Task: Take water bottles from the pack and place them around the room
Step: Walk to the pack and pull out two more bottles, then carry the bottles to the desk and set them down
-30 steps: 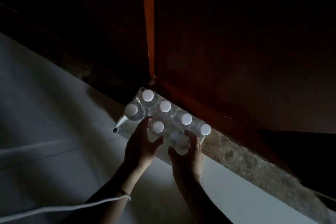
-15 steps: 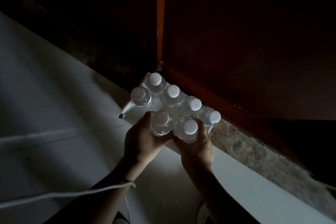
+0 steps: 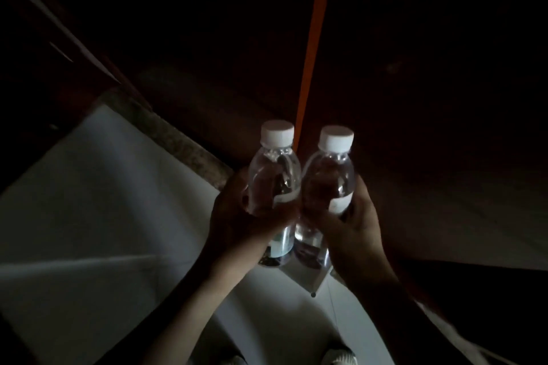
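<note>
- The left hand (image 3: 243,216) was wrapped round the middle of one clear water bottle (image 3: 274,178), fingers curled about its body, holding it upright in the air.
- The right hand (image 3: 350,222) gripped a second water bottle (image 3: 329,184) the same way, thumb across the front near its pale label.
- The two bottles stood side by side, touching or very nearly so at their shoulders; each was sealed with a white cap (image 3: 277,133), the right one's cap (image 3: 336,137) at almost the same height.
- Below the bottles, between the wrists, a pale corner of what looked like the shrink-wrapped pack (image 3: 310,275) showed on the floor, though the dim light made it hard to be sure.
- The white floor (image 3: 103,201) ran up to a speckled stone threshold (image 3: 184,145) at the foot of dark wooden panelling.
- A narrow orange strip (image 3: 314,38) rose vertically behind the bottles.
- At the bottom edge, the toes of light shoes (image 3: 338,357) were just visible.
</note>
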The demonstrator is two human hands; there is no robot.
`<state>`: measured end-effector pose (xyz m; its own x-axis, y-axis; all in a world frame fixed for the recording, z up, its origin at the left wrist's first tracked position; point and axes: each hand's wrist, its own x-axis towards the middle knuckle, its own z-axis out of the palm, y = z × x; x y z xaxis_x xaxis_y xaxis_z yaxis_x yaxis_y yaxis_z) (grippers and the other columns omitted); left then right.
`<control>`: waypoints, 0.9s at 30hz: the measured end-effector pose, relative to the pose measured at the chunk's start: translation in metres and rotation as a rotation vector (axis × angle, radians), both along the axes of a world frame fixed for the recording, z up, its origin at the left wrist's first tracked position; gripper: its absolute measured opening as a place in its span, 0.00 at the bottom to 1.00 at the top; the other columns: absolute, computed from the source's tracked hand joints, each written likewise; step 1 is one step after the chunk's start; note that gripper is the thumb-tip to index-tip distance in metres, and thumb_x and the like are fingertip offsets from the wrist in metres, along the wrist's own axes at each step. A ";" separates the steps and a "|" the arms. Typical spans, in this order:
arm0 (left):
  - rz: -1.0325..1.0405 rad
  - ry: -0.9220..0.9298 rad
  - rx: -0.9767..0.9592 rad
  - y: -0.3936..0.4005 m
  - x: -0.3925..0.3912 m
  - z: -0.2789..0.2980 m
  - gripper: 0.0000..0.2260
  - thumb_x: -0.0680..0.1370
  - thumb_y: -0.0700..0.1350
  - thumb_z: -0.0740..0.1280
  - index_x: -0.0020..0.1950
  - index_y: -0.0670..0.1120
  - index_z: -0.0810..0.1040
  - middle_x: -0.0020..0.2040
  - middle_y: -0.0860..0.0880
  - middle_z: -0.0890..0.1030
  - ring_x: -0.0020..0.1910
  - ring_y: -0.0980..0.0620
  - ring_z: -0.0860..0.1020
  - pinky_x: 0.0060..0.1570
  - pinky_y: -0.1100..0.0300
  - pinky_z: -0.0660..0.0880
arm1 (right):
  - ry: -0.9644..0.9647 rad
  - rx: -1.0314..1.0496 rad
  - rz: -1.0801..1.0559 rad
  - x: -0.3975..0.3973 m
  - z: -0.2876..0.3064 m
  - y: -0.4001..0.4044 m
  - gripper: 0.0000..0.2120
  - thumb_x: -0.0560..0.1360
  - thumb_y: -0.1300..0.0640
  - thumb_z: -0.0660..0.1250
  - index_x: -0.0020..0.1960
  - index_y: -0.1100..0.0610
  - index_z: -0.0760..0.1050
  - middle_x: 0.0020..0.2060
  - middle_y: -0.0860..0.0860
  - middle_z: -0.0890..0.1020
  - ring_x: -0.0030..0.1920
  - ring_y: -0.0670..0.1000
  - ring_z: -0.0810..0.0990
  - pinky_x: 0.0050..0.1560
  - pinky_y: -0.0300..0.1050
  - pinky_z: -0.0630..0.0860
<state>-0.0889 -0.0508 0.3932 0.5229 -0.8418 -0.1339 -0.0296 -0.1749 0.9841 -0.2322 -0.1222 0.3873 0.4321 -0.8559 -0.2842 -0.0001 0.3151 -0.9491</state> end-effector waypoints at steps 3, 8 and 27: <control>0.010 0.025 -0.097 0.005 0.004 0.100 0.17 0.62 0.51 0.77 0.48 0.65 0.82 0.46 0.56 0.87 0.46 0.58 0.86 0.39 0.69 0.79 | -0.056 -0.028 0.033 0.003 0.101 -0.005 0.20 0.66 0.60 0.74 0.57 0.57 0.74 0.41 0.54 0.85 0.40 0.55 0.86 0.40 0.49 0.82; 0.050 0.056 -0.159 0.031 0.004 0.250 0.18 0.63 0.52 0.75 0.53 0.60 0.82 0.51 0.50 0.87 0.52 0.50 0.86 0.45 0.55 0.83 | -0.132 -0.028 0.066 0.002 0.255 0.002 0.20 0.69 0.58 0.74 0.59 0.56 0.74 0.51 0.64 0.83 0.51 0.68 0.83 0.51 0.74 0.78; -0.104 0.002 -0.505 0.092 -0.006 0.669 0.15 0.62 0.60 0.72 0.48 0.63 0.83 0.47 0.52 0.88 0.47 0.51 0.87 0.40 0.56 0.81 | -0.235 -0.561 0.013 -0.020 0.668 0.076 0.18 0.65 0.56 0.79 0.52 0.50 0.78 0.47 0.57 0.86 0.46 0.59 0.87 0.42 0.53 0.84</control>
